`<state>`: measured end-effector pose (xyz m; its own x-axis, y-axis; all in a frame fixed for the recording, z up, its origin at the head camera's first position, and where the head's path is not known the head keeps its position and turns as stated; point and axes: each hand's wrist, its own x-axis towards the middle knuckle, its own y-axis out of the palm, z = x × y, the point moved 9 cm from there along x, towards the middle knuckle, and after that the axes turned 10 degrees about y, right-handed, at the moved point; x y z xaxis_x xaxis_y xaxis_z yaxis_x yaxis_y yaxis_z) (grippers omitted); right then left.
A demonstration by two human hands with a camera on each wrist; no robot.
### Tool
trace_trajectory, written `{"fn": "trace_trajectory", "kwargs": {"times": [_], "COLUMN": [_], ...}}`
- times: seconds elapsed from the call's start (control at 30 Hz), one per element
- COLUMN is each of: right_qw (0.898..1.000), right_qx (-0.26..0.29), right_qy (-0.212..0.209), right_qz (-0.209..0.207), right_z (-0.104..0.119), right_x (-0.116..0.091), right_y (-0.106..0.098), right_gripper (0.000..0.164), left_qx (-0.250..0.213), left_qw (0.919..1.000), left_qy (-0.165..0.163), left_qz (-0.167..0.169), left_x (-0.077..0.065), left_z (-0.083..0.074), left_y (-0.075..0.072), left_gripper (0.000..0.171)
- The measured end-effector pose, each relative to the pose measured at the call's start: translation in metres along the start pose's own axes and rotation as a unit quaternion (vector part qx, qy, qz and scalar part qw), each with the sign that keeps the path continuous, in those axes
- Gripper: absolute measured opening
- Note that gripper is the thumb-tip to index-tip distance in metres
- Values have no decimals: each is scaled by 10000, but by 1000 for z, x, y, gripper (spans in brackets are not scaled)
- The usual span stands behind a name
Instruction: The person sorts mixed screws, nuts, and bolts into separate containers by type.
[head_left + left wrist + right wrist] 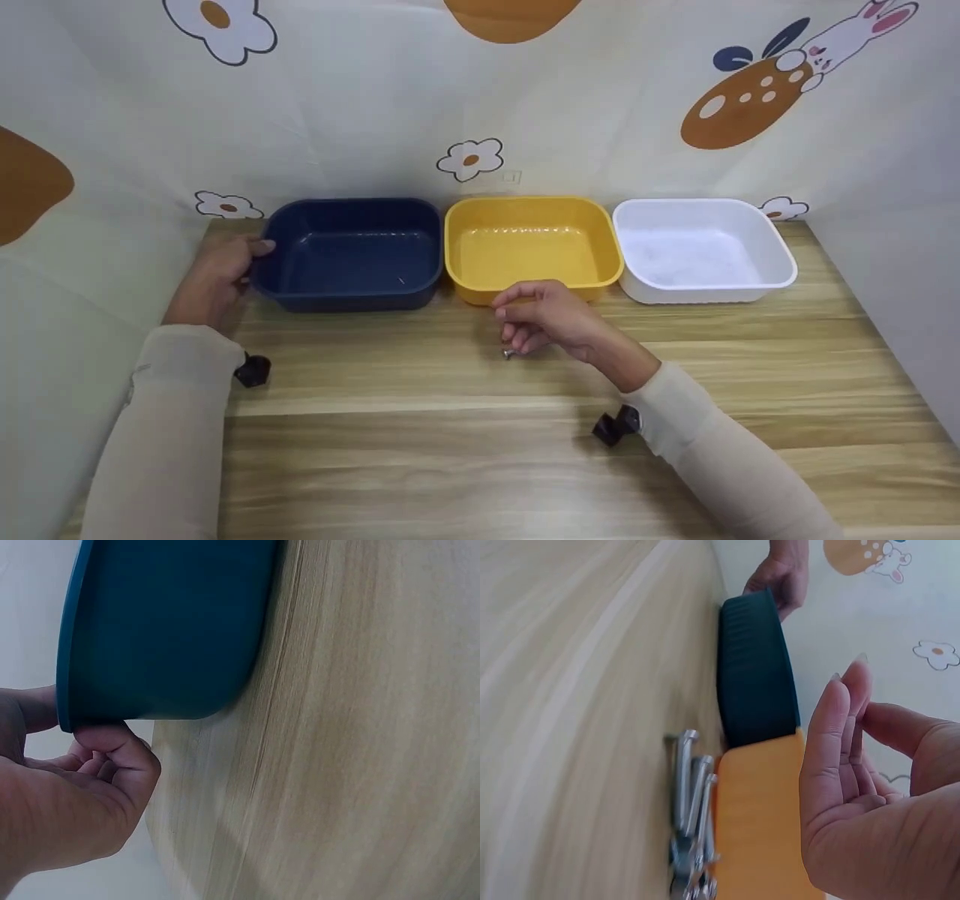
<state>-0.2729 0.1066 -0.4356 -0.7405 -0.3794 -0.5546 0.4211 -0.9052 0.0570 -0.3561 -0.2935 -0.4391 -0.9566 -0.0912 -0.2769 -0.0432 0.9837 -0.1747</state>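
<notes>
My left hand point(217, 274) grips the left rim of a dark blue plastic bin point(352, 301). In the left wrist view, the thumb and curled fingers point(124, 750) pinch that rim at its corner. A tiny thin object point(401, 280) lies on the bin's floor, too small to identify. My right hand point(547, 319) hovers before the front wall of a yellow bin point(480, 294), fingers loosely bent, with nothing visible between thumb and fingertips. Several metal bolts point(682, 784) lie on the table below it; in the head view the hand hides most, leaving one bolt head point(508, 353) showing.
A white bin point(697, 295) stands right of the yellow one, the bins forming a row. Behind them hangs a patterned cloth point(375, 112) that also covers the sides. The wood-grain table point(450, 450) stretches toward me. Black wrist devices point(253, 371) sit at both cuffs.
</notes>
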Motion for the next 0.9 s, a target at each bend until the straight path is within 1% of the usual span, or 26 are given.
{"fn": "trace_trajectory", "kwargs": {"times": [0.13, 0.27, 0.47, 0.6, 0.73, 0.8, 0.9], "right_qw": [9999, 9997, 9993, 9986, 9975, 9969, 9952], "right_qx": [-87, -88, -99, -160, -405, -504, -694], "right_qy": [7, 54, 202, 238, 294, 344, 390], "right_qz": [-148, -212, -308, -438, -502, -497, -573], "right_z": [-7, -14, -24, -30, -36, -40, -45], "right_x": [-3, -5, -7, -9, -10, -10, -11], "right_y": [-12, -19, -29, -37, -43, -45, -48], "right_gripper": [29, 31, 30, 28, 25, 23, 20], "left_qx": [207, 326, 455, 511, 552, 547, 541], "left_qw": [9998, 9994, 9988, 9986, 9984, 9984, 9984], "left_qy": [-43, -102, -124, -130, -131, -138, -66], "left_qz": [-19, -112, -148, -97, -10, -67, -138], "left_x": [0, 1, 1, 1, 1, 1, 0], "left_z": [0, 0, 2, 3, 3, 3, 1], "left_y": [-1, -2, -3, -1, 0, -1, -3], "left_gripper": [50, 51, 49, 53, 54, 53, 49]}}
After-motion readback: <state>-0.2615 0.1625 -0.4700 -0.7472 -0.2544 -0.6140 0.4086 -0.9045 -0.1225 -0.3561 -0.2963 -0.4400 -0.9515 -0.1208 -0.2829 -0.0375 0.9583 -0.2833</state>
